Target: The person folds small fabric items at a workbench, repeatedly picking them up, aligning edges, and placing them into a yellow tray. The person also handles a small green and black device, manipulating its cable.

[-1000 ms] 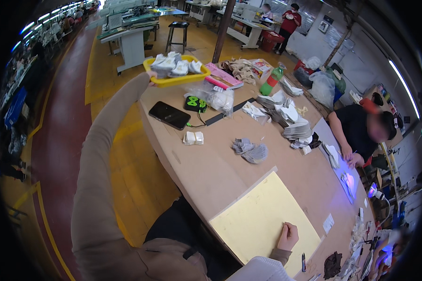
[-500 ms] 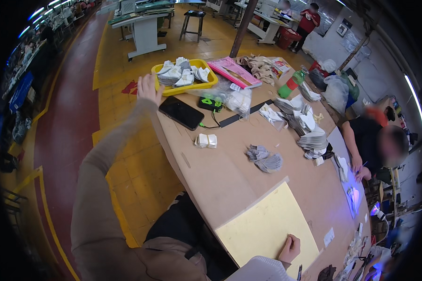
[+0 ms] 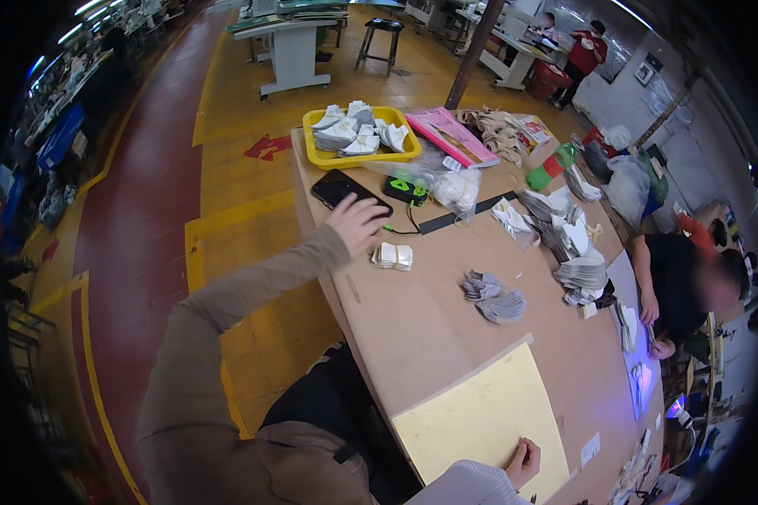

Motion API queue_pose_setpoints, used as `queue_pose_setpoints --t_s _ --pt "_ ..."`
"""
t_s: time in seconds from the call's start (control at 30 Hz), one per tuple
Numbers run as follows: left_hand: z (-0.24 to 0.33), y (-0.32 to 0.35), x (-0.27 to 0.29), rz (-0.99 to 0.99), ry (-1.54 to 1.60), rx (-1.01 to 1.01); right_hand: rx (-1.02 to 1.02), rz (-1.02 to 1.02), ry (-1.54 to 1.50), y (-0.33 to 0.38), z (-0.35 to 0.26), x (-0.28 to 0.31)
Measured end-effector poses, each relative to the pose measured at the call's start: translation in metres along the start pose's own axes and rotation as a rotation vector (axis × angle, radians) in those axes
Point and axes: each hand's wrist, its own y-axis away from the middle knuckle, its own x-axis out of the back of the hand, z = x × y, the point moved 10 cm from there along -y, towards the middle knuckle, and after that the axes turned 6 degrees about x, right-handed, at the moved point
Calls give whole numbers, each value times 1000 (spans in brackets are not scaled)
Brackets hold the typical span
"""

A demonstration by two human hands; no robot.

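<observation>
My left hand [image 3: 356, 225], fingers apart and holding nothing, is over the near edge of a black smartphone [image 3: 343, 192]; whether it touches the phone I cannot tell. Close by lies a banded bundle of small white pieces [image 3: 392, 257]. Beyond the phone, a yellow tray [image 3: 315, 156] holds several stacks of white and grey cut pieces [image 3: 360, 135]. My right hand [image 3: 524, 463] rests curled on a pale yellow sheet [image 3: 480, 412], with nothing seen in its fingers. Two grey bundles of pieces [image 3: 494, 299] lie between the hands.
Stacks of white and grey pieces [image 3: 574, 244] line the table's far right, near a green bottle [image 3: 554, 165]. A pink package [image 3: 453, 137] and a black-and-green device [image 3: 406, 188] with a cable lie beyond. Across the table a person [image 3: 678, 282] works beside a purple lamp [image 3: 677, 410].
My left hand has moved from the yellow tray's left edge back toward me, to the phone. The view has shifted slightly. My right hand stays curled on the yellow sheet.
</observation>
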Motion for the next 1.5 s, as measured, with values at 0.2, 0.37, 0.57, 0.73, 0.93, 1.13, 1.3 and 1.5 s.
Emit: queue_pose_setpoints --t_s 0.2,0.37,0.57,0.73,0.93,1.13,1.3,1.5 --pt "18 -20 -48 -147 -347 -84 -8 -2 -64 -2 3 -1" --pt "33 -41 -48 -215 -469 -218 -29 -2 -50 -1 6 1" --pt "46 -35 -64 -149 -507 -430 -13 -17 -43 -2 4 -2" --pt "49 -27 -46 73 -477 -539 17 -11 -54 -2 2 -1" --pt "36 -25 -53 129 -440 -497 20 -22 -25 -2 -5 -3" --pt "16 -60 -64 -160 -62 -215 10 -12 -37 -2 -12 0" --pt "-62 -102 -90 -450 82 307 2 -6 -60 -2 -2 -2" --pt "-55 -116 -109 -585 -52 212 22 -9 -70 -3 4 0"
